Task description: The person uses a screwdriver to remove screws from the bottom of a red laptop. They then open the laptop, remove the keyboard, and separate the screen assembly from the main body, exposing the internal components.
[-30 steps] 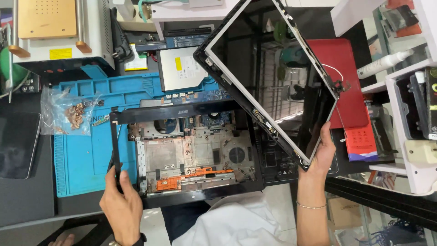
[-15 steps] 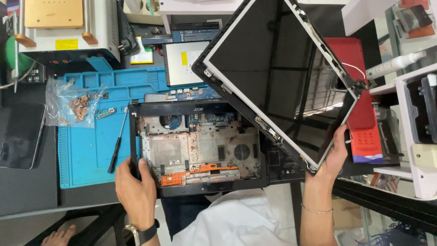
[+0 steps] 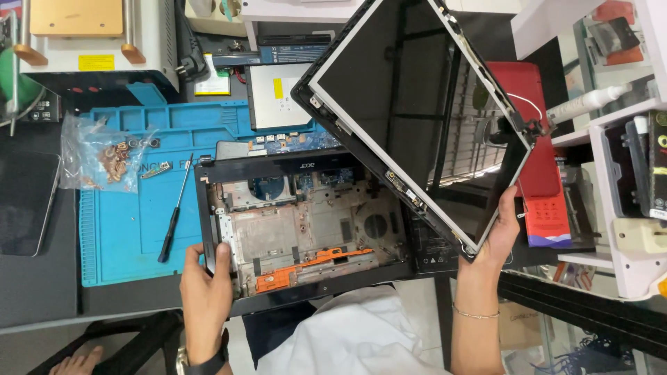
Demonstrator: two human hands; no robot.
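left hand (image 3: 206,286) clamped on the near-left edge of the gutted laptop base (image 3: 306,226), flat on the bench; right hand (image 3: 501,232) gripping the screen panel (image 3: 417,118) by its lower corner (tilted, long axis running up-left above the base).

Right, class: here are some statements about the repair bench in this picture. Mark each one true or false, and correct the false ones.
1. The left hand grips the left edge of the opened laptop base. True.
2. The right hand holds the screen panel flat on the bench. False: the panel is raised and tilted, held at its lower corner.
3. A screwdriver lies on the blue mat. True.
4. The screwdriver is in the left hand's grip. False: it lies apart, untouched.
5. A clear bag of small parts sits at the mat's upper left. True.
6. The screen panel is lit. False: it is dark.
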